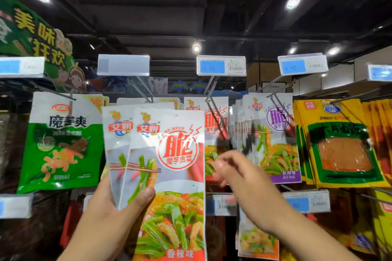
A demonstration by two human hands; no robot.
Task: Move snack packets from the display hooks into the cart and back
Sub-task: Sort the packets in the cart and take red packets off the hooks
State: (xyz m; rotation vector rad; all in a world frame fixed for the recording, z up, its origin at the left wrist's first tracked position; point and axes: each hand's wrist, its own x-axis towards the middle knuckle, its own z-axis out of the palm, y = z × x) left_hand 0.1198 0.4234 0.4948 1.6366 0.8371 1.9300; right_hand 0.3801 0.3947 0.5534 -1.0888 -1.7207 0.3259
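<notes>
My left hand (118,207) grips two white-and-red snack packets (169,176), fanned one behind the other, thumb on the front one, held up in front of the display. My right hand (235,171) hovers to their right, blurred, fingers loosely curled and holding nothing, in front of the same red packets hanging (214,125) on a metal hook (210,99). Further right hangs a row of purple-labelled packets (275,137). No cart is in view.
Green packets (61,144) hang at the left, yellow ones (339,144) at the right. Price tags (221,68) sit on the hook ends above. A lower row of tags (305,201) and more packets hang beneath. A green store sign (36,34) is at upper left.
</notes>
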